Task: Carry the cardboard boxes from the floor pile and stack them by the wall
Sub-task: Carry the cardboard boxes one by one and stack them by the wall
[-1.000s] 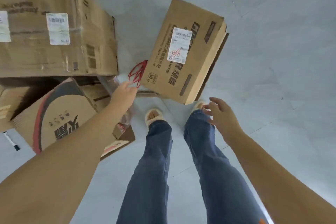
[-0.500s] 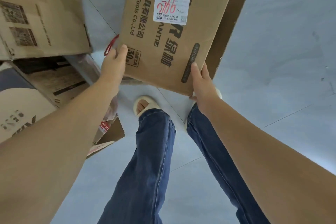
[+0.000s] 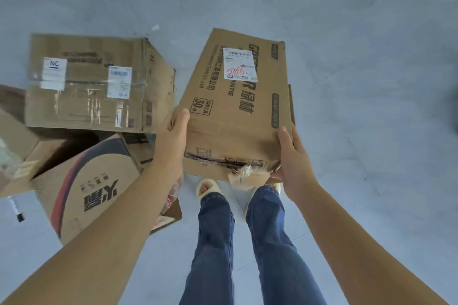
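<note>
Two hands, left (image 3: 173, 141) and right (image 3: 293, 156), gripped the brown printed cardboard box (image 3: 238, 111) (white label on top) by its sides above the grey floor (image 3: 371, 82).

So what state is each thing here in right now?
Labelled box: lifted, tilted, held at both sides.
Left hand: grips its left edge.
Right hand: grips its right corner.
Taped box: closed, on the pile.
Printed box: lying tilted on the pile.

The held cardboard box (image 3: 238, 111) read "Tools Co.,Ltd", "30" and red handwriting on its white label (image 3: 240, 65); the taped box (image 3: 94, 82) carried a sticker (image 3: 54, 64) marked "NC".
</note>
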`<move>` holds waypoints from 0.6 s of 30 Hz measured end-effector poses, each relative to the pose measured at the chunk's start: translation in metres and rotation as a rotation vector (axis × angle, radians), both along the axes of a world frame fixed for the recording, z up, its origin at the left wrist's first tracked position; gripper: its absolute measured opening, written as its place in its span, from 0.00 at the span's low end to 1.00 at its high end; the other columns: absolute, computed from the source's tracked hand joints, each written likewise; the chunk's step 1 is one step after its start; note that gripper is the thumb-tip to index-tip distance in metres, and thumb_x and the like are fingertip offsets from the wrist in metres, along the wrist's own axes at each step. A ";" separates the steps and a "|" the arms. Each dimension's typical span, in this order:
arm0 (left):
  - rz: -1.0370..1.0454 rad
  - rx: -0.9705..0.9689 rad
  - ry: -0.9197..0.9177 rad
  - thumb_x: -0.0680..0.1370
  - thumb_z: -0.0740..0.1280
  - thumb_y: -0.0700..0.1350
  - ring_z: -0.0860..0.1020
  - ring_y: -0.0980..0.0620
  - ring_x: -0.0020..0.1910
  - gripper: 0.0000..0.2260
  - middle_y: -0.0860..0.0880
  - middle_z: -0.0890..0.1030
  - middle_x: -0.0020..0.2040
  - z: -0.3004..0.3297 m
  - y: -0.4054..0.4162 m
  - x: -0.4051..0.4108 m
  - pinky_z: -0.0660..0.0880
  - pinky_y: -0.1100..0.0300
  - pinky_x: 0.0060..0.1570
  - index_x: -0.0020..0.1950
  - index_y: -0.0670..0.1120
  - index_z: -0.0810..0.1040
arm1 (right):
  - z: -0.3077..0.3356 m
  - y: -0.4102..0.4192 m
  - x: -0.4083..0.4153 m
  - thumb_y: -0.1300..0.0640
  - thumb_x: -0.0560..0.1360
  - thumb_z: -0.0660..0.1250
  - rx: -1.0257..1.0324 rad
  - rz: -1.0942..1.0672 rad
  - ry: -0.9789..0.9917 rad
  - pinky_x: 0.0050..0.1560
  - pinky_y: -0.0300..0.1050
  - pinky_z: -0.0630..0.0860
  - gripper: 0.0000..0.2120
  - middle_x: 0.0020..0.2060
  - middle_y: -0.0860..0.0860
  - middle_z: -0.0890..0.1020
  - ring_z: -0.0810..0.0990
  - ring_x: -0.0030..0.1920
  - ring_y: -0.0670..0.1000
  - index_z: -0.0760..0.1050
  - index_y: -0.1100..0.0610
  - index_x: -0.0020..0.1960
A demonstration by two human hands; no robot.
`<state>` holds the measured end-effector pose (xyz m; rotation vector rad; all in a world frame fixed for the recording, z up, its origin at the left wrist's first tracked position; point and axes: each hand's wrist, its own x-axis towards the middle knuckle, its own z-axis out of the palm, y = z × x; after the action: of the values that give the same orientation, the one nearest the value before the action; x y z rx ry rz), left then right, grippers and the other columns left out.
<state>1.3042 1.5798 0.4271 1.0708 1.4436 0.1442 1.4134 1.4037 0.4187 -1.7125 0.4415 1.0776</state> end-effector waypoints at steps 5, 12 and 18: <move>0.077 0.104 -0.125 0.79 0.61 0.53 0.80 0.62 0.45 0.12 0.62 0.82 0.46 0.116 -0.009 -0.030 0.80 0.56 0.49 0.62 0.55 0.75 | 0.109 0.002 -0.008 0.43 0.80 0.57 0.105 0.102 -0.139 0.58 0.62 0.77 0.21 0.63 0.41 0.75 0.76 0.61 0.50 0.61 0.35 0.73; 0.284 0.220 -0.203 0.72 0.61 0.61 0.75 0.52 0.62 0.22 0.58 0.78 0.61 0.214 -0.058 -0.056 0.74 0.46 0.62 0.67 0.65 0.69 | 0.209 -0.010 0.010 0.49 0.83 0.54 0.294 0.361 -0.217 0.50 0.65 0.80 0.17 0.59 0.40 0.79 0.79 0.59 0.55 0.68 0.36 0.69; 0.574 0.280 -0.205 0.78 0.60 0.55 0.77 0.52 0.57 0.10 0.58 0.81 0.55 0.248 -0.121 -0.066 0.74 0.44 0.60 0.58 0.65 0.76 | 0.251 -0.014 0.023 0.46 0.81 0.54 0.280 0.651 -0.233 0.50 0.65 0.80 0.14 0.52 0.38 0.81 0.81 0.55 0.55 0.70 0.32 0.64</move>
<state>1.2380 1.4590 0.6755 0.8038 1.5348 0.8624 1.4369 1.3897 0.6697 -1.7353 -0.4321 1.2927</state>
